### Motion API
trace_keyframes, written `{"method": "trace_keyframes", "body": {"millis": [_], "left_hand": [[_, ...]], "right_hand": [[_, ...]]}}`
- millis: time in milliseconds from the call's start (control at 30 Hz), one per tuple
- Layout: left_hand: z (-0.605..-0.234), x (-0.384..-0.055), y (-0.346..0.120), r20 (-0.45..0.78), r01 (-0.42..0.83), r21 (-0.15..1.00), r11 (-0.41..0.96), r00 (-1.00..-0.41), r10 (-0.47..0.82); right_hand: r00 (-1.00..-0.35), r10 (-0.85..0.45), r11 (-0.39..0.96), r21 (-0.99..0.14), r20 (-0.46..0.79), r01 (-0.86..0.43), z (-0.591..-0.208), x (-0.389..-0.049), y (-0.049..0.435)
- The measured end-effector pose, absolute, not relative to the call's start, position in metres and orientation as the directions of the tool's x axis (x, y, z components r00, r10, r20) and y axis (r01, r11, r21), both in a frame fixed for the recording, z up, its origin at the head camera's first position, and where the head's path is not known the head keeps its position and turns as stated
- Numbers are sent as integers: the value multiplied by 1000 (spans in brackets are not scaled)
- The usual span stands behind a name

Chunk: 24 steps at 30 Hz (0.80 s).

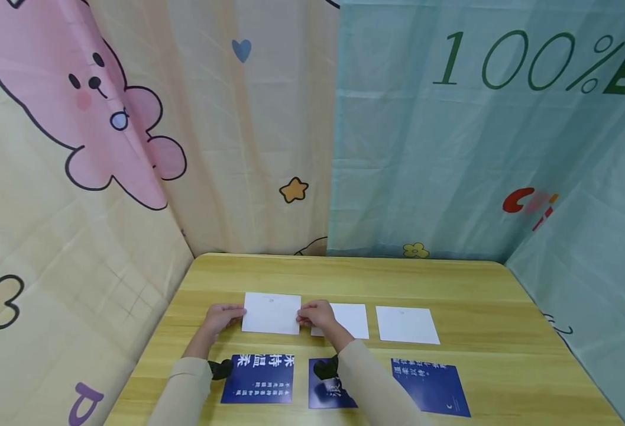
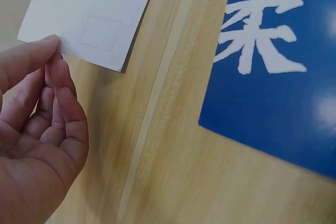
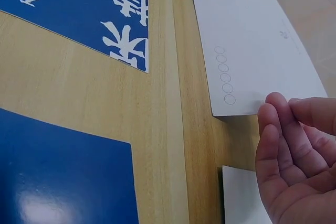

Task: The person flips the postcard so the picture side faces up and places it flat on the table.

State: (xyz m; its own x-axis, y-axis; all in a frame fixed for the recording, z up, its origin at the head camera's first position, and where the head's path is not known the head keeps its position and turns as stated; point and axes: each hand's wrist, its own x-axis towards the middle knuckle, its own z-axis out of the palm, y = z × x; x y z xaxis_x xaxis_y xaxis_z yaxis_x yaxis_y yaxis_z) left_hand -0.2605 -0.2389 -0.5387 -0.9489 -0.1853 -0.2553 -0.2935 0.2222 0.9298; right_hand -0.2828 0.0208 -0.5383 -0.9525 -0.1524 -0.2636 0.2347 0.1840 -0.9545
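Observation:
A white postcard [image 1: 271, 313] is held between both hands at the left of the back row, a little above the wooden table in the wrist views. My left hand [image 1: 223, 318] pinches its left edge between thumb and fingers; the right hand [image 1: 317, 315] pinches the opposite edge. In the left wrist view a printed stamp box shows near one corner of the postcard [image 2: 100, 19]. Along the other end of the postcard [image 3: 252, 45], the right wrist view shows a column of small printed circles. Its underside is hidden.
Two more white cards, a middle one [image 1: 352, 321] partly behind the right hand and a right one [image 1: 408, 325], lie on the table [image 1: 344, 275]. Nearer me lie blue cards with white characters: left [image 1: 259, 378], middle [image 1: 323, 399], right [image 1: 434, 387]. Patterned curtains [image 1: 259, 130] enclose the table.

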Motion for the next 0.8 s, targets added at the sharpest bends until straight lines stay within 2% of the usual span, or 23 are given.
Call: {"method": "trace_keyframes", "body": {"millis": [133, 500, 800], "left_hand": [[-539, -261, -238, -240, -279, 932, 229, -953, -186], [-541, -260, -240, -287, -295, 955, 43, -948, -135], [-537, -258, -241, -291, -293, 956, -7, -946, -142]], "right_hand": [[-955, -154, 180, -958, -252, 223, -538, -283, 21], [-951, -180, 152, -963, -249, 224, -540, -283, 24], [-933, -266, 3, -968, -244, 253, -540, -283, 26]]}}
